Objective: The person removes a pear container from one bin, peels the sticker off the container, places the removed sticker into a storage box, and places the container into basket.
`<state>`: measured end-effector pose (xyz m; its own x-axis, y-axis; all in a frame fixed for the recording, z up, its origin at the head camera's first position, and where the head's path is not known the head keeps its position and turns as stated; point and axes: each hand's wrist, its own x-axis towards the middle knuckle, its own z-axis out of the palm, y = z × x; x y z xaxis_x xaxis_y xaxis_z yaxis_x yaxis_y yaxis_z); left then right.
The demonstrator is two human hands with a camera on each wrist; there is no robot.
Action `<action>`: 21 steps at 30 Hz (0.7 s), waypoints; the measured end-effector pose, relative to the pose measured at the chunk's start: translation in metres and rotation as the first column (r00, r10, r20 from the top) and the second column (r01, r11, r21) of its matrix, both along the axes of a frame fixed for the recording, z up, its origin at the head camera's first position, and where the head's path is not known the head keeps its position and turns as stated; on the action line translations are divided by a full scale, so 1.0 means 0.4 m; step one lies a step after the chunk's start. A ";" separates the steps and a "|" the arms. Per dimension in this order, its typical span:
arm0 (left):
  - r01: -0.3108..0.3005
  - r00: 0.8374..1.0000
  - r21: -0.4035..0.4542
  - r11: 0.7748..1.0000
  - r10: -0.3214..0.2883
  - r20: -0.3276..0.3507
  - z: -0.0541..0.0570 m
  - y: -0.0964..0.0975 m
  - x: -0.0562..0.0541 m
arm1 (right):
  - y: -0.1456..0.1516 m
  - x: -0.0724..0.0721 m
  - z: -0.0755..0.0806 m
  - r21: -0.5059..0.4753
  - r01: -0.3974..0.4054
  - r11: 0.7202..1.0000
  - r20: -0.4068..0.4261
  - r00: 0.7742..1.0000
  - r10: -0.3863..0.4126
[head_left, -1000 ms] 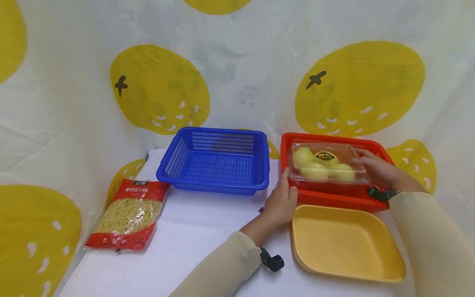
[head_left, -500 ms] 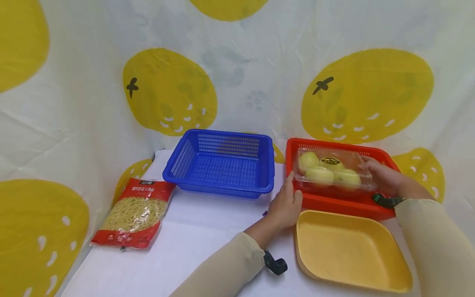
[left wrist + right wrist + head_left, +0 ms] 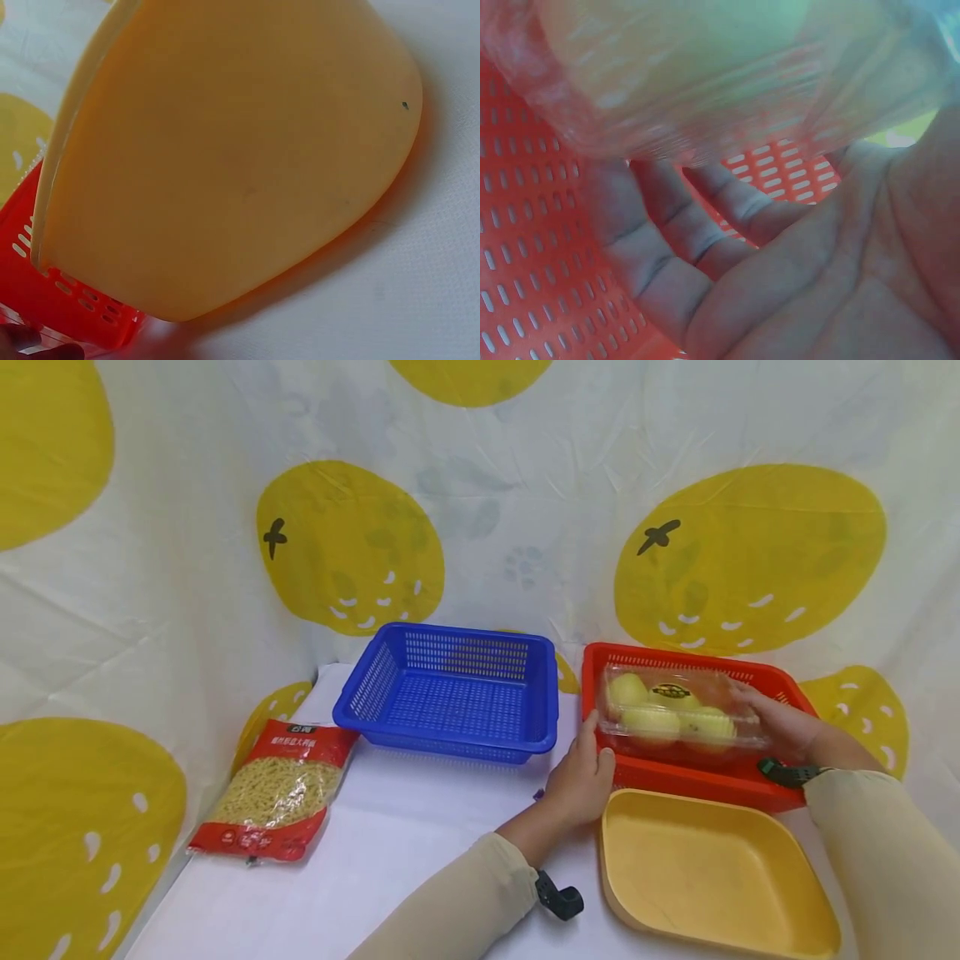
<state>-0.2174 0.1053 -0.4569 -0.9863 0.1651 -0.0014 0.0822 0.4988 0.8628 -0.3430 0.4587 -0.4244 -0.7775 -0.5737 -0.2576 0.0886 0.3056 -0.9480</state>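
Note:
A clear plastic fruit box (image 3: pixel 671 714) with several round yellow-green fruits inside sits low within the red basket (image 3: pixel 697 785), tilted a little. My right hand (image 3: pixel 783 722) grips the box's right end; in the right wrist view its fingers (image 3: pixel 667 262) reach under the plastic (image 3: pixel 705 127). At the other end, my left hand (image 3: pixel 577 785) reaches over the basket's left front corner and holds the box's left end by the fingertips. Only a few of its fingers (image 3: pixel 45 351) show in the left wrist view, at the lower left corner.
A yellow tray (image 3: pixel 720 868) stands in front of the red basket. Left of them is a blue basket (image 3: pixel 450 702), with a red bag of pasta (image 3: pixel 277 789) near the table's left side. Small purple bits (image 3: pixel 538 795) show beside my left hand. A fruit-patterned curtain hangs behind.
The fruit box has come down slightly into the red basket, with both hands still at its ends. The whole scene has shifted right and down in the head view.

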 end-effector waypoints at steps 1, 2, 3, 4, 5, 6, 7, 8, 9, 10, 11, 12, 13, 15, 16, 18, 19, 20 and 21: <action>0.001 1.000 -0.001 1.000 -0.001 -0.004 0.000 0.000 0.000 | 0.001 -0.001 0.000 0.024 0.009 1.000 -0.007 1.000 -0.008; 0.003 1.000 0.000 1.000 -0.003 -0.008 -0.001 0.000 0.000 | 0.001 -0.001 0.001 0.052 0.019 0.998 -0.008 1.000 -0.019; 0.005 1.000 -0.001 1.000 -0.005 -0.012 -0.001 -0.001 0.000 | 0.016 0.022 0.014 0.126 0.122 0.985 0.093 0.987 -0.134; 0.007 1.000 0.000 1.000 -0.007 -0.016 -0.001 -0.001 0.000 | 0.017 0.022 0.014 0.142 0.127 0.982 0.085 0.987 -0.139; 0.008 1.000 0.000 1.000 -0.008 -0.019 -0.002 -0.001 0.000 | 0.018 0.023 0.015 0.158 0.125 0.980 0.077 0.987 -0.138; 0.009 1.000 0.003 1.000 -0.009 -0.020 -0.002 -0.001 0.000 | 0.019 0.024 0.015 0.167 0.128 0.978 0.075 0.987 -0.142; 0.010 1.000 0.007 1.000 -0.010 -0.019 -0.003 -0.001 0.000 | 0.019 0.025 0.015 0.161 0.127 0.979 0.073 0.987 -0.141; 0.011 1.000 0.012 1.000 -0.011 -0.016 -0.003 0.000 0.000 | 0.019 0.026 0.014 0.153 0.122 0.981 0.074 0.988 -0.134; 0.013 1.000 0.017 1.000 -0.013 -0.010 -0.004 0.000 0.000 | 0.018 0.026 0.014 0.149 0.119 0.982 0.074 0.989 -0.131; 0.013 1.000 0.022 1.000 -0.013 -0.005 -0.004 0.000 0.000 | 0.018 0.027 0.013 0.150 0.116 0.982 0.070 0.989 -0.127; 0.013 1.000 0.025 1.000 -0.013 0.000 -0.003 0.000 0.000 | 0.017 0.027 0.012 0.153 0.115 0.981 0.065 0.990 -0.126; 0.013 1.000 0.029 1.000 -0.013 0.004 -0.002 0.000 0.001 | 0.016 0.027 0.012 0.157 0.119 0.980 0.061 0.990 -0.129; 0.012 1.000 0.031 0.999 -0.012 0.007 -0.002 0.000 0.001 | 0.015 0.027 0.011 0.159 0.115 0.980 0.052 0.991 -0.125; 0.012 1.000 0.031 0.999 -0.013 0.009 -0.001 -0.001 0.002 | 0.014 0.025 0.009 0.169 0.132 0.977 0.051 0.988 -0.143; 0.011 1.000 0.031 0.999 -0.011 0.007 0.000 -0.001 0.002 | 0.014 0.024 0.007 0.176 0.142 0.974 0.046 0.987 -0.152; 0.010 1.000 0.031 0.999 -0.010 0.012 0.000 0.000 0.002 | 0.012 0.021 0.006 0.165 0.165 0.972 0.051 0.983 -0.176; 0.009 1.000 0.030 0.999 -0.009 0.012 0.000 0.000 0.001 | 0.010 0.020 0.007 0.156 0.172 0.973 0.050 0.982 -0.182; 0.007 1.000 0.027 1.000 -0.007 0.010 0.000 0.000 0.001 | 0.009 0.019 0.009 0.148 0.183 0.972 0.050 0.980 -0.192; 0.005 1.000 0.029 1.000 -0.005 0.013 0.000 0.000 0.000 | 0.009 0.020 0.011 0.138 0.189 0.972 0.045 0.979 -0.197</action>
<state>-0.2174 0.1055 -0.4570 -0.9854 0.1699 -0.0093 0.0733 0.4734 0.8778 -0.3349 0.4623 -0.4200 -0.8518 -0.3722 -0.3687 0.2114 0.3996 -0.8920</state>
